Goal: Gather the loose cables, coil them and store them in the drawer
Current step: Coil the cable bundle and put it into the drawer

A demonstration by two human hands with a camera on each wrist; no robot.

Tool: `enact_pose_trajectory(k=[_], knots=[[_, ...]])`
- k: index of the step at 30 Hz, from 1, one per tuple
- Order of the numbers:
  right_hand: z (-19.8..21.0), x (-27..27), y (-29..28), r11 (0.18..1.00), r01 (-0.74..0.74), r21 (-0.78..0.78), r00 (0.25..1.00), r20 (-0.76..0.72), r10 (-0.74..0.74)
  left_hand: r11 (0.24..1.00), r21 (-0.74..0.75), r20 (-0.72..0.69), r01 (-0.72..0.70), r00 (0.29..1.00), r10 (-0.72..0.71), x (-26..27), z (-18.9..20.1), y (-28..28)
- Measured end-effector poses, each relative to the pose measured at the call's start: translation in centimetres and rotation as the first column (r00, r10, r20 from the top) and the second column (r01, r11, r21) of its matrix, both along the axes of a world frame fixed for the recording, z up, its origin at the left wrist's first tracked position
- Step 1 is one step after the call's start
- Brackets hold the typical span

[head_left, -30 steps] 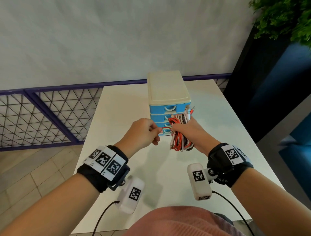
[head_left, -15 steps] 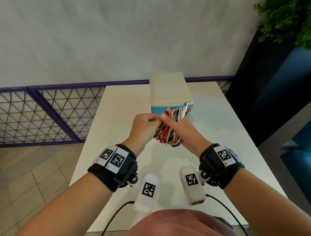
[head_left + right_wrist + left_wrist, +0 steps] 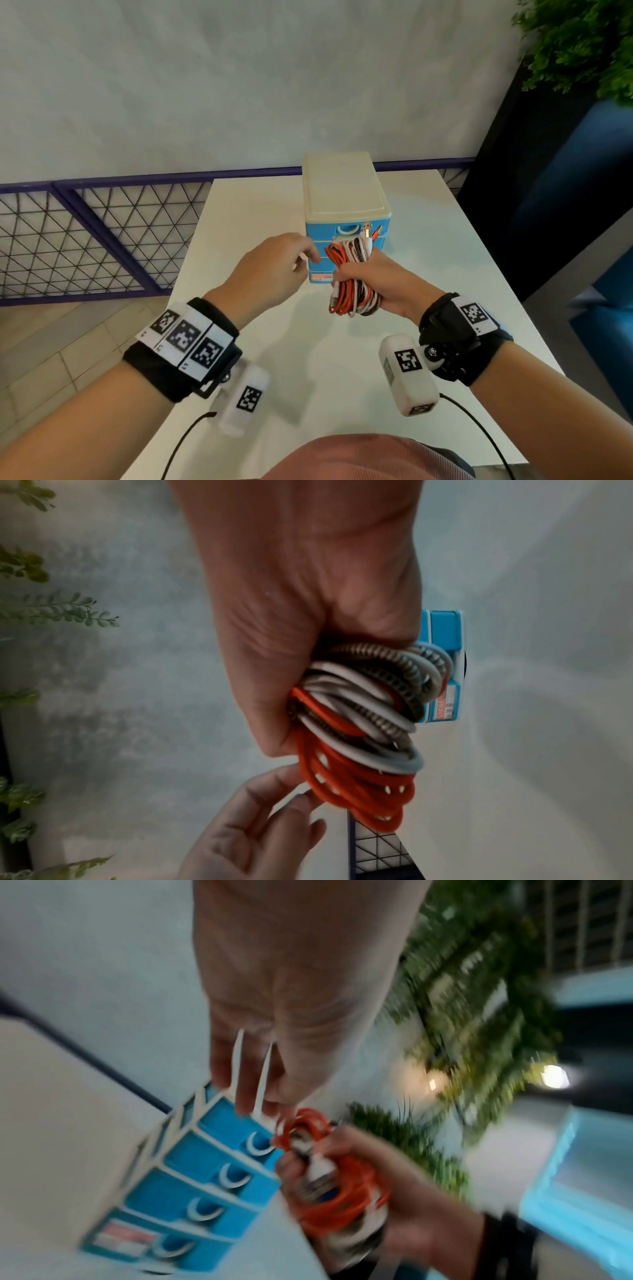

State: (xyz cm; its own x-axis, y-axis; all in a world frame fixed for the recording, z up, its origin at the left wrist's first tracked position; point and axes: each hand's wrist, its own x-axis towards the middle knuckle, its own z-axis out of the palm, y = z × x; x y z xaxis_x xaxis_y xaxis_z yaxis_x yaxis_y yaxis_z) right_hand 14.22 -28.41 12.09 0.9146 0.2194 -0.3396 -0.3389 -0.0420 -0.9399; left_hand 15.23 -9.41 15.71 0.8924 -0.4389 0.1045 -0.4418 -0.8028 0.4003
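Observation:
My right hand grips a coiled bundle of red, white and braided cables upright, just in front of the blue drawer fronts of the small cream-topped drawer unit. Plug ends stick up from the bundle's top. All drawers look closed. My left hand hovers beside the unit's left front edge, a little left of the bundle. In the blurred left wrist view two thin white strands run taut across the left fingers to the bundle. The right wrist view shows the bundle packed in my fist.
The drawer unit stands on a white table. A purple mesh railing runs along the left and back. A green plant and a dark blue panel stand at the right.
Half a second ago both hands met at the bundle. The left hand has since drawn away to the left, and the right hand has kept hold of the bundle before the drawers.

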Motion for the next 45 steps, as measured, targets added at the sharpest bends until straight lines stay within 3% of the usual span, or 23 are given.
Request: enact_pose_trajectory(k=[3, 6, 8, 11, 14, 18, 22, 25, 26, 29, 31, 32, 34, 36, 38, 40, 43, 45], knots=[[1.3, -0.2, -0.3, 0.991, -0.137, 0.003, 0.987, -0.085, 0.136, 0.960, 0.204, 0.203, 0.192, 0.951, -0.233, -0.2, -0.6, 1.2], [2.5, -0.3, 0.3, 0.941, -0.333, -0.064, 0.932, -0.172, 0.318, 0.830, 0.469, 0.320, 0.301, 0.818, -0.478, -0.6, -1.5, 1.1], [3.0, -0.5, 1.1, 0.883, -0.439, -0.166, 0.890, -0.217, 0.401, 0.771, 0.554, 0.365, 0.315, 0.740, -0.565, -0.7, -2.0, 0.5], [3.1, -0.4, 1.8, 0.833, -0.509, -0.219, 0.851, -0.271, 0.449, 0.778, 0.494, 0.406, 0.387, 0.689, -0.601, -0.1, -2.7, 0.0], [2.9, -0.2, 2.0, 0.835, -0.510, -0.206, 0.849, -0.277, 0.450, 0.801, 0.390, 0.442, 0.454, 0.671, -0.595, 0.9, -3.0, -0.2], [2.9, -0.2, 1.9, 0.839, -0.502, -0.211, 0.853, -0.282, 0.440, 0.790, 0.382, 0.444, 0.480, 0.654, -0.612, 1.5, -3.3, -0.7], [3.0, 0.0, 1.9, 0.752, -0.556, -0.354, 0.831, -0.246, 0.499, 0.812, 0.353, 0.452, 0.465, 0.675, -0.583, 1.4, -3.8, -1.1], [2.9, 0.5, 1.2, 0.602, -0.502, -0.621, 0.839, -0.182, 0.513, 0.834, 0.351, 0.398, 0.425, 0.739, -0.544, 1.3, -4.5, -1.1], [2.8, 0.5, 1.0, 0.562, -0.460, -0.688, 0.846, -0.146, 0.513, 0.852, 0.352, 0.347, 0.388, 0.791, -0.504, 1.4, -4.6, -1.0], [2.5, 0.1, 0.9, 0.600, -0.295, -0.744, 0.859, 0.069, 0.507, 0.889, 0.406, 0.132, 0.212, 0.949, -0.287, 1.9, -4.6, -1.1], [2.1, -0.5, 1.0, 0.545, -0.117, -0.830, 0.808, 0.239, 0.538, 0.905, 0.415, -0.012, 0.099, 0.995, -0.103, 2.4, -4.4, -1.2], [1.9, -0.9, 1.0, 0.492, -0.015, -0.871, 0.745, 0.318, 0.586, 0.914, 0.399, -0.104, 0.072, 0.994, -0.034, 2.6, -4.3, -1.2], [1.3, -1.9, 0.7, 0.343, 0.204, -0.917, 0.557, 0.397, 0.730, 0.936, 0.341, -0.313, 0.092, 0.949, 0.021, 3.1, -4.1, -1.2], [0.2, -2.6, 0.1, 0.154, 0.391, -0.907, 0.403, 0.319, 0.858, 0.955, 0.282, -0.498, 0.088, 0.865, 0.067, 3.4, -3.8, -1.1], [-0.9, -2.8, -0.3, -0.045, 0.464, -0.885, 0.382, 0.154, 0.911, 0.979, 0.202, -0.644, 0.014, 0.755, 0.122, 3.5, -3.5, -1.1], [-1.9, -2.7, -0.5, -0.154, 0.518, -0.841, 0.422, 0.094, 0.902, 0.996, 0.077, -0.799, -0.041, 0.595, 0.087, 3.2, -2.9, -1.5], [-2.6, -2.1, -0.5, -0.152, 0.582, -0.799, 0.423, 0.138, 0.895, 0.998, -0.050, -0.923, -0.024, 0.383, -0.037, 2.3, -2.0, -1.7], [-3.3, -1.5, -0.3, -0.020, 0.630, -0.777, 0.328, 0.242, 0.913, 0.995, -0.101, -0.948, 0.015, 0.302, -0.101, 2.1, -2.2, -1.6]])
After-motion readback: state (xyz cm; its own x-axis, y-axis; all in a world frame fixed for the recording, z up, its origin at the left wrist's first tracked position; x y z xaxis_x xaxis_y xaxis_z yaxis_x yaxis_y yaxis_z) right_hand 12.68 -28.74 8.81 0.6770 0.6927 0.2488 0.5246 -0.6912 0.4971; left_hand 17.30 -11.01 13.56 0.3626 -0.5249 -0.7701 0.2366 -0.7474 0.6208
